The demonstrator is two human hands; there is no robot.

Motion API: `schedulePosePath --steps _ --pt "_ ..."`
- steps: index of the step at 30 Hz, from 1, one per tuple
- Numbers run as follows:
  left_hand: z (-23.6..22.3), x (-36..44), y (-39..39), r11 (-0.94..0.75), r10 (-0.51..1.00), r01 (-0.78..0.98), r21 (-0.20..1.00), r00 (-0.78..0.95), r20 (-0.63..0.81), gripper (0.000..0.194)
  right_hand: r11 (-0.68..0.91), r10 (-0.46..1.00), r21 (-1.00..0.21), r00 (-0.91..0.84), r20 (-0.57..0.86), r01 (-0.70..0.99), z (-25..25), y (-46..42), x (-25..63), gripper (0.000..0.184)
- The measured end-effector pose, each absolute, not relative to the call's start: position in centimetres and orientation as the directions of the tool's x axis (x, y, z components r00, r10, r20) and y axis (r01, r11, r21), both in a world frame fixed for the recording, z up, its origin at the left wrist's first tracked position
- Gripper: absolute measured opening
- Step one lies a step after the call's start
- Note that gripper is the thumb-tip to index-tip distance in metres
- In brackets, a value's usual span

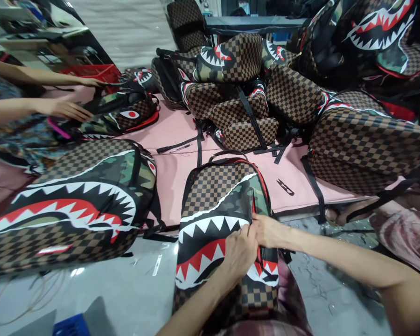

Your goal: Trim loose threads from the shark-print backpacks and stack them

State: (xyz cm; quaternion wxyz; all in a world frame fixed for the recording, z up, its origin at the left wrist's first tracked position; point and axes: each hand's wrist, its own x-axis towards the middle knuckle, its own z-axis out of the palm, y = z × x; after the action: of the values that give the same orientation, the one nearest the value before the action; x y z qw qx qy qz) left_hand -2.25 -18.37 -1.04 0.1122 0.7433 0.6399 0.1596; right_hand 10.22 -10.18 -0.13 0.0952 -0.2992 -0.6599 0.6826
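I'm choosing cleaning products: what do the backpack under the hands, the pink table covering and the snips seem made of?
Backpack: likely faux leather or coated fabric; printed surface looks smooth, faintly glossy.
Pink table covering: perhaps vinyl or cloth; smooth, mostly matte.
Snips: possibly dark-coated metal, from the slim blades; too small to confirm.

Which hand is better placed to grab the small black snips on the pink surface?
Probably the right hand: it is nearer the snips, its arm coming from that side. The left hand lies farther off, over the backpack. Both are at the backpack's front.
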Motion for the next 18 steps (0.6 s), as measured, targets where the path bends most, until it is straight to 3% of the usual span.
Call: schedulePosePath --steps 1,3,5,6,8,11,15,18 --pt "-1.3 -2.5 -18.5 -0.132 0.990 0.889 0.438 0.100 0.096 0.038 0.000 0.511 -0.956 -0.822 -0.253 0.295 0.2 -10.8 11.2 0.025" --pt "-2.1 -2.9 -19.4 -0.101 0.992 0.815 0.570 0.042 0.116 0.037 0.396 0.438 -0.847 -0.883 -0.167 0.356 0.5 -13.0 13.4 0.030" --pt "-3.4 -3.1 -21.4 -0.147 0.983 0.764 0.628 0.041 0.180 0.028 0.735 0.365 -0.563 -0.920 -0.142 0.378 0.0 -15.9 15.2 0.044" --pt "-4.1 -3.0 -22.7 -0.222 0.966 0.752 0.621 0.084 0.243 0.022 0.815 0.369 -0.423 -0.918 -0.146 0.395 -0.5 -17.4 15.8 0.047" --pt "-5.5 -2.6 -25.4 -0.457 0.878 0.709 0.537 0.262 0.401 0.013 0.832 0.448 -0.291 -0.881 -0.151 0.472 -2.0 -19.5 16.3 0.036" --pt "-6.9 -1.5 -28.1 -0.721 0.689 0.592 0.361 0.555 0.467 0.015 0.792 0.528 -0.281 -0.839 -0.130 0.542 -3.8 -20.7 16.1 0.021" --pt "-8.1 -0.7 -28.5 -0.718 0.696 0.632 0.291 0.650 0.306 0.034 0.768 0.554 -0.318 -0.826 -0.108 0.557 -3.9 -19.6 16.6 0.015" --pt "-8.5 -0.8 -28.0 -0.747 0.665 0.608 0.270 0.697 0.269 0.039 0.831 0.528 -0.200 -0.849 -0.014 0.520 -2.8 -16.7 16.4 0.012"
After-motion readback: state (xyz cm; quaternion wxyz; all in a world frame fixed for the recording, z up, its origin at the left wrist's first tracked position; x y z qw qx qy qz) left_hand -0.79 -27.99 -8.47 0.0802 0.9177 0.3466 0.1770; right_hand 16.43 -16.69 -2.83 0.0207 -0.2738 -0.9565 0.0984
